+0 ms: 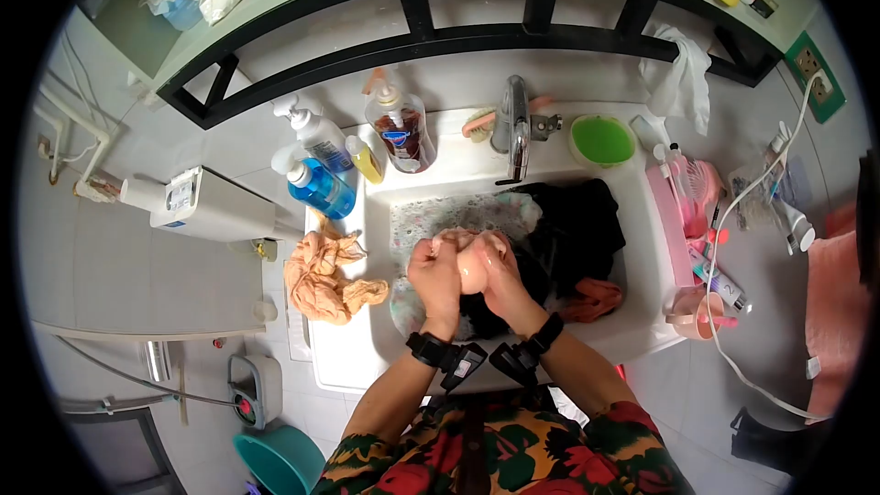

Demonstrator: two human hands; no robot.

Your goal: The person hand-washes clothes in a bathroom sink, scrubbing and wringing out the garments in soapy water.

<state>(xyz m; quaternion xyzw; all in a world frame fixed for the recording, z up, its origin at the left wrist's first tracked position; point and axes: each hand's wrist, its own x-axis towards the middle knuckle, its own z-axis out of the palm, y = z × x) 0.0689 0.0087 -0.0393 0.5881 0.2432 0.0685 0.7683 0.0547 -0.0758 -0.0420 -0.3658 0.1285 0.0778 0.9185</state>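
Note:
Over the soapy water [449, 213] in the white sink, my left hand [434, 277] and my right hand [506, 273] are side by side. The fingers of both are closed round a wet, shiny pink cloth item [472, 273], whose exact kind I cannot make out. Dark clothing [577, 225] lies in the water to the right of my hands and partly beneath them. A reddish-orange cloth [592, 301] rests at the right side of the basin. The chrome faucet [518, 133] stands behind my hands.
Several soap bottles, including a blue pump bottle [321, 188], stand at the back left. A peach cloth [328, 275] lies on the sink's left rim [353, 348]. A green soap dish [602, 141] sits behind right, near a pink organizer [671, 225]. A black-framed shelf [417, 9] overhangs the back.

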